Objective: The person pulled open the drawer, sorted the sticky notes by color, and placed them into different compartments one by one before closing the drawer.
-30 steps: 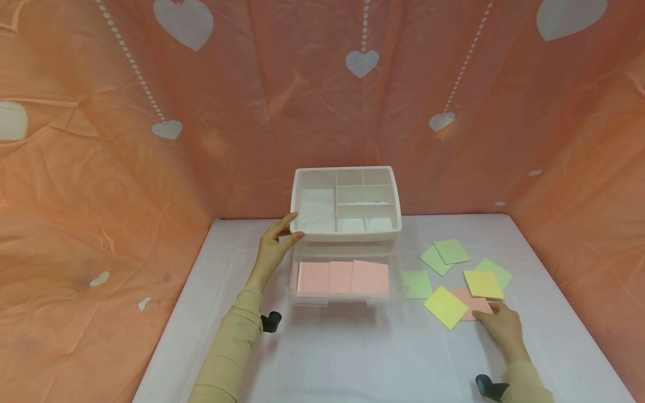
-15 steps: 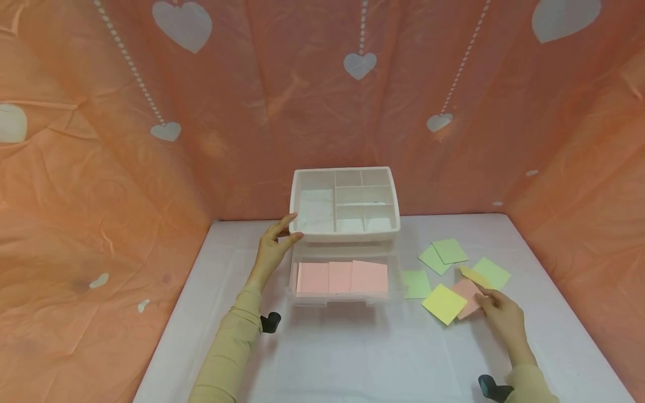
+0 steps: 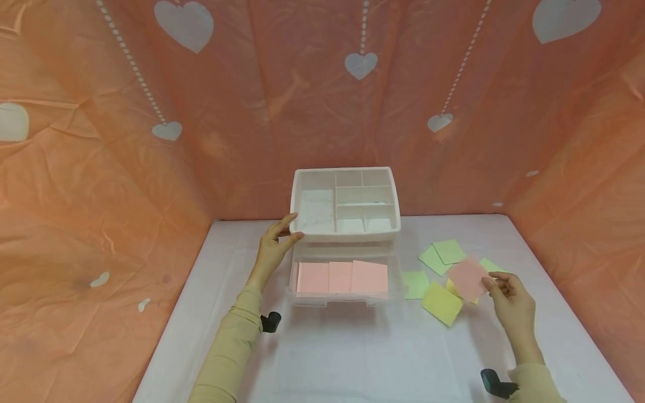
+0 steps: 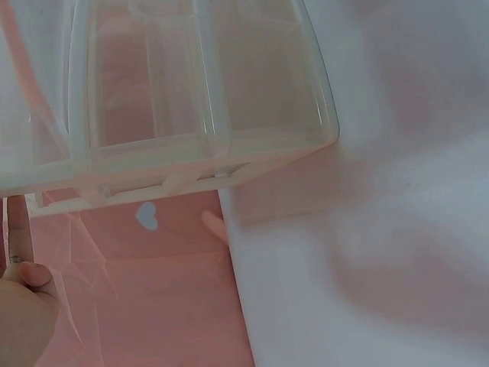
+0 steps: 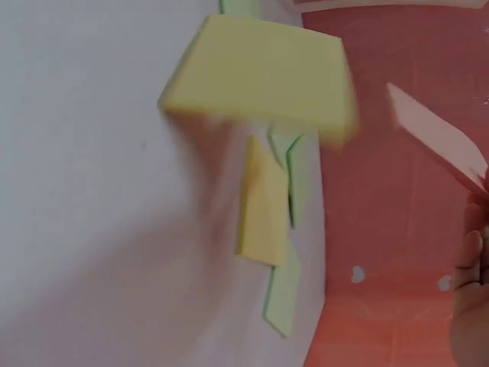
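My right hand (image 3: 514, 305) pinches a pink sticky note (image 3: 467, 278) by its right edge, raised over the other notes. In the right wrist view the pink note (image 5: 435, 138) stands out from the fingertips at the right. Under it shows part of a yellow note (image 3: 452, 287), and another yellow note (image 3: 442, 304), tilted, is at its lower left. My left hand (image 3: 272, 249) holds the left front corner of a white plastic drawer organizer (image 3: 347, 237), thumb at the front, fingers at the side. Its clear drawer (image 3: 347, 301) is pulled out, with several pink notes (image 3: 342, 277) inside.
Green notes (image 3: 443, 254) lie behind the held note, with one green note (image 3: 416, 284) beside the drawer. The organizer's divided top tray (image 3: 317, 210) is above the drawer. A white cloth covers the table (image 3: 353, 358); orange heart-print curtains (image 3: 302, 101) enclose it.
My right hand has shifted the yellow note off the pink one and lifted the pink note up. The front yellow note has tilted. My left hand stays on the organizer's corner.
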Tool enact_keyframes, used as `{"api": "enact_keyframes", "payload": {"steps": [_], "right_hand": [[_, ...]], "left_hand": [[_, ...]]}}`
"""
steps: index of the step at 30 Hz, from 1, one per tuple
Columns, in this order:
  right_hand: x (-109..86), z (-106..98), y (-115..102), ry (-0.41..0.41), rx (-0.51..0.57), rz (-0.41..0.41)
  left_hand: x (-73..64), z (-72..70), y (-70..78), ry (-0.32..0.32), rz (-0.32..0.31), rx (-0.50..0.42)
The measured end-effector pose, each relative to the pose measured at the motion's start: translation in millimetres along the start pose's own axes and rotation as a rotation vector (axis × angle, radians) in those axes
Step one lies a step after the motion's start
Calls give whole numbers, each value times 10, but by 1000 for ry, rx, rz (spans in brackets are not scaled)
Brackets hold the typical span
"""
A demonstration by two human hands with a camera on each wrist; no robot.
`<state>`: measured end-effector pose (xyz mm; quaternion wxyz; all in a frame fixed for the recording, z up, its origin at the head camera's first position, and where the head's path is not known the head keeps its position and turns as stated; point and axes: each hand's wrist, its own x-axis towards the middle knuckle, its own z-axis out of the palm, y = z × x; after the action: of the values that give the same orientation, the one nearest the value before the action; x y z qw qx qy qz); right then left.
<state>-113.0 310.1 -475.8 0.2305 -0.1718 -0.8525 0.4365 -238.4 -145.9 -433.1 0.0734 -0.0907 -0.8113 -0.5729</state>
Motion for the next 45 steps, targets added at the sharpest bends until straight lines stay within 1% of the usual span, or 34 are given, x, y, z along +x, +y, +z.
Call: {"api": "enact_keyframes", "payload": {"steps": [3, 6, 10, 13, 15, 17, 22, 25, 28, 31, 35, 41, 43, 45], "right_hand": [[39, 18, -76, 90, 157, -1], [78, 26, -161, 145, 348, -5], [113, 40, -302, 154, 644, -11], [125, 77, -436, 140, 812, -13], [125, 113, -529, 124, 876, -18], [127, 156, -624, 104, 908, -27], [133, 302, -813, 15, 1003, -73], [128, 406, -912, -36, 1013, -64], [108, 508, -1000, -85, 970, -50], [76, 606, -1071, -144, 935, -76], [25, 734, -1128, -240, 886, -140], [-8, 901, -1135, -376, 754, -200], [-17, 938, -1133, -410, 697, -213], [-34, 962, -1134, -435, 608, -239]], "left_hand": [[4, 4, -4, 0, 4, -5], [4, 3, -9, -4, -1, -9], [6, 3, -17, -1, -2, -14], [6, 5, -19, 5, 2, -18], [6, 6, -20, 10, 3, -19], [3, 4, -11, 10, 1, -15], [-7, -3, 3, 7, -16, -3], [-13, -5, 5, 1, -28, -1], [-12, -4, 6, -2, -28, -2], [-10, -3, 5, -7, -31, -4], [-7, -1, 1, -12, -42, -7], [-3, -1, -3, -19, -61, -23], [-6, -4, -2, -22, -62, -19], [-10, -6, -2, -20, -57, -12]]}}
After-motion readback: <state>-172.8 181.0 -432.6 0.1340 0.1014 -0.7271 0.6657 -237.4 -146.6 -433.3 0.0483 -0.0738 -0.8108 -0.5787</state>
